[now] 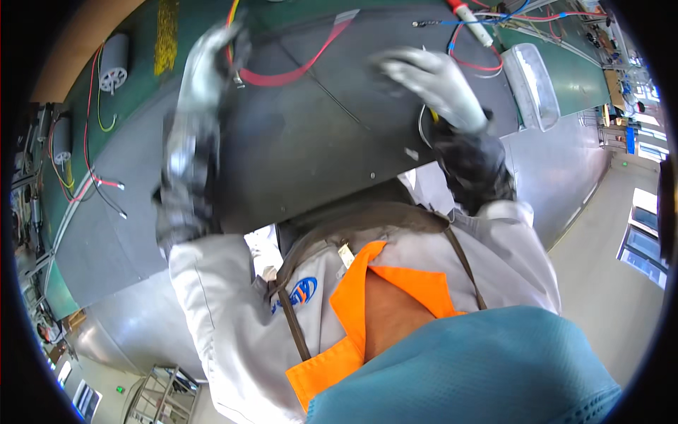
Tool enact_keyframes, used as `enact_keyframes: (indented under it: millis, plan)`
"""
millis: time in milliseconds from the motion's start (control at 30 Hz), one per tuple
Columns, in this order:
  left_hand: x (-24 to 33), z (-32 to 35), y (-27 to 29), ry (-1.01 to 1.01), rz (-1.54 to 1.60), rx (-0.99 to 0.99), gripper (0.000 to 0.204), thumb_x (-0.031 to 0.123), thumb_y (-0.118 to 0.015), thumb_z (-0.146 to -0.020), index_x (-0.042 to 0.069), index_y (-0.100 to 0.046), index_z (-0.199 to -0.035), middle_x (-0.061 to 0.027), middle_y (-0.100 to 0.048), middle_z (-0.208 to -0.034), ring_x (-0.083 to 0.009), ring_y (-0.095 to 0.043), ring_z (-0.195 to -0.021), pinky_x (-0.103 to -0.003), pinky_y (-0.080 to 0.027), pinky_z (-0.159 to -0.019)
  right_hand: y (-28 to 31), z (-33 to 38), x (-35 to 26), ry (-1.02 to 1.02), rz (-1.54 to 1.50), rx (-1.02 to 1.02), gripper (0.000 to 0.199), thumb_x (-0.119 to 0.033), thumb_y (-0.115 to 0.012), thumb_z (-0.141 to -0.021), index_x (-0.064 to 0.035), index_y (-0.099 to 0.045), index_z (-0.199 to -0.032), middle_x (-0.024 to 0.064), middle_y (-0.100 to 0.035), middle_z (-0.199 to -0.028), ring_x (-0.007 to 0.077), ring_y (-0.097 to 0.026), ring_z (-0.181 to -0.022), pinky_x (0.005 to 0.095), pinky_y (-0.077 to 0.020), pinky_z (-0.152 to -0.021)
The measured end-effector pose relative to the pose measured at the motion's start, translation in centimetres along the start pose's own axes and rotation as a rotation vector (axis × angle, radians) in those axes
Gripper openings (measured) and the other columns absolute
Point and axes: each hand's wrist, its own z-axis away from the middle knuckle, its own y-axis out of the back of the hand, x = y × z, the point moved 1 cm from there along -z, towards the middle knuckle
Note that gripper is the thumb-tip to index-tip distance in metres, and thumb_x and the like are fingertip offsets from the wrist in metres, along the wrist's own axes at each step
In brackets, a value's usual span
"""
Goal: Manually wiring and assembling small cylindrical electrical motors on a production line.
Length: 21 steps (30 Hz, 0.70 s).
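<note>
While both grips are up over the bench (583, 85), step in hand: prob. wire handling, judging by where L grip is; exact stage can't be told.
Red strip (300, 75): lies curved on the dark mat (304, 159), twd the bench's far edge; one end just beside L grip, the other running off twd that far edge.
Red & yellow wires (232, 13): come in from the far edge, right at L fingertips.
L grip (205, 67): gloved, fingers bent by the wires; seems to touch them, but w/ the blur can't tell if it's pinching, or how wide it is.
R grip (434, 79): gloved, above the mat, fingers part-curled & pointing left; nothing seen in it. Tips blurred, so the gap can't be told.
Next at the wires: prob. calls for a firm L pinch nr the wire end, R grip brought across to steady the strip, w/o snagging loose leads.
Blue wire (462, 22): twd far edge, ring end facing left, apart from R grip.
Clear box (521, 81): nr the bench's right end, beyond R grip.
Grey cylinders (115, 56): two, w/ leads, along the bench's left end, well apart from R grip.
</note>
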Motion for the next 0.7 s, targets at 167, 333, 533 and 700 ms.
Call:
enact_keyframes:
  millis: [167, 333, 533, 700]
  plan:
    - [-1.9, 12.6, 3.2, 0.087, 0.055, 0.109, 0.052, 0.033, -0.067, -0.097, 0.002, -0.055, -0.137, -0.0002, -0.057, -0.091, -0.0100, -0.057, -0.073, -0.024, -0.049, -0.062, 11.6, 3.8, 3.2, -0.335, -0.029, 0.752, 0.051, -0.019, -0.062, -0.102, 0.0062, -0.050, -0.145, 0.0138, -0.072, -0.108, 0.0171, -0.070, -0.091, 0.0324, -0.0577, -0.083]
    - [-3.8, 21.7, 1.1, 0.508, -0.115, -0.208, 0.044, 0.034, -0.063, -0.101, -0.004, -0.061, -0.124, -0.0082, -0.064, -0.083, -0.0137, -0.059, -0.063, -0.027, -0.048, -0.058, 12.1, -1.0, 1.8, -0.489, -0.096, 0.260, 0.046, -0.018, -0.067, -0.100, -0.0002, -0.054, -0.140, 0.0067, -0.072, -0.100, 0.0155, -0.071, -0.078, 0.0248, -0.0574, -0.066]
    - [-4.4, 22.2, -0.7, 0.524, -0.247, -0.540, 0.036, 0.024, -0.069, -0.101, -0.004, -0.068, -0.124, -0.0067, -0.071, -0.115, -0.0129, -0.062, -0.102, -0.028, -0.050, -0.093, -3.4, -0.3, 0.6, -0.352, -0.041, -0.749, 0.026, -0.021, -0.070, -0.098, -0.0004, -0.074, -0.114, 0.0058, -0.072, -0.089, 0.0107, -0.064, -0.071, 0.0262, -0.0513, -0.063]
    - [-6.3, 18.3, -3.4, 0.058, 0.225, -0.112, 0.034, 0.021, -0.072, -0.098, -0.007, -0.066, -0.117, -0.0095, -0.070, -0.110, -0.0120, -0.063, -0.092, -0.027, -0.052, -0.085, -5.0, 2.5, -0.8, -0.190, -0.040, -0.261, 0.022, -0.012, -0.065, -0.100, -0.0021, -0.073, -0.119, 0.0084, -0.075, -0.095, 0.0116, -0.070, -0.079, 0.0248, -0.0543, -0.068]
